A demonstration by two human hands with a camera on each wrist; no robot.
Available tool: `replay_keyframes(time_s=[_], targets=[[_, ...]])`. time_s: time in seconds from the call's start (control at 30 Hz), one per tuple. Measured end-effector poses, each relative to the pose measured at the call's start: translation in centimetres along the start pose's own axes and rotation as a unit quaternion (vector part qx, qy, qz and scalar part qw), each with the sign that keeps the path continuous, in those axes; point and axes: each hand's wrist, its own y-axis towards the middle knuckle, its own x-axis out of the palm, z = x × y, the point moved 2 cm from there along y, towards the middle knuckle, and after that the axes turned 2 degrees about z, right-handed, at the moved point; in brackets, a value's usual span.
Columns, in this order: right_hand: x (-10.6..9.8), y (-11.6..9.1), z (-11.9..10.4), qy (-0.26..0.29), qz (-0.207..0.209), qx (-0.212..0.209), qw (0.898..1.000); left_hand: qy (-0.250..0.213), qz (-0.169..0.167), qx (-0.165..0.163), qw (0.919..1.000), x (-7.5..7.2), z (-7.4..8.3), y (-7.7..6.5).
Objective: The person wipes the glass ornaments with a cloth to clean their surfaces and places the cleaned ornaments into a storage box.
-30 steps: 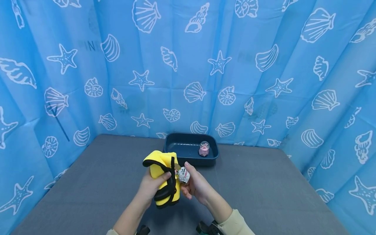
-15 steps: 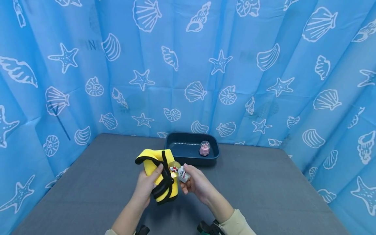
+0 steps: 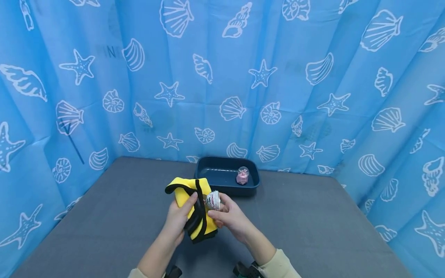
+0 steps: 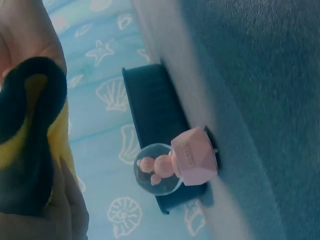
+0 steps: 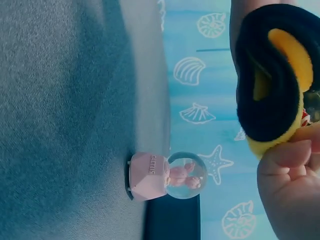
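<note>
My left hand (image 3: 176, 216) grips a yellow cloth with black edging (image 3: 202, 186), folded over with its black side partly showing. In my right hand (image 3: 234, 218) is a small snow globe with a white lettered base (image 3: 213, 200), held by the base between thumb and fingers. Its dome faces the cloth and is mostly hidden there. Both hands are raised above the table, side by side. A pink snow globe (image 4: 194, 159) stands in front of the tray in the wrist views; the hands and cloth hide it in the head view.
A dark blue tray (image 3: 227, 190) stands at the back of the grey table (image 3: 306, 220), holding another pink snow globe (image 3: 242, 176) at its right end. Blue curtain (image 3: 222, 85) with white shell prints hangs behind and along both sides.
The cloth swung left, then came back right. The right hand turned the small globe, so its dome, visible half a second ago, is now mostly covered at the cloth.
</note>
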Motion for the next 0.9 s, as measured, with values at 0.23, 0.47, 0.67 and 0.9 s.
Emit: replay_keyframes(time_s=[0.23, 0.47, 0.67, 0.9], targets=[[0.1, 0.2, -0.3, -0.045, 0.082, -0.062, 0.994, -0.007, 0.025, -0.022, 0.9994, 0.1, -0.3, -0.2], [-0.1, 0.0, -0.6, 0.021, 0.115, -0.077, 0.990, -0.033, 0.012, 0.005, 0.9994, -0.3, 0.1, -0.4], [-0.2, -0.3, -0.8, 0.081, 0.058, -0.047, 0.994, -0.056, 0.015, 0.033, 0.9978, -0.4, 0.7, -0.6], [0.4, -0.4, -0.8, 0.075, 0.025, -0.005, 0.997, 0.051, -0.003, 0.085, 0.9951, 0.5, 0.7, -1.1]])
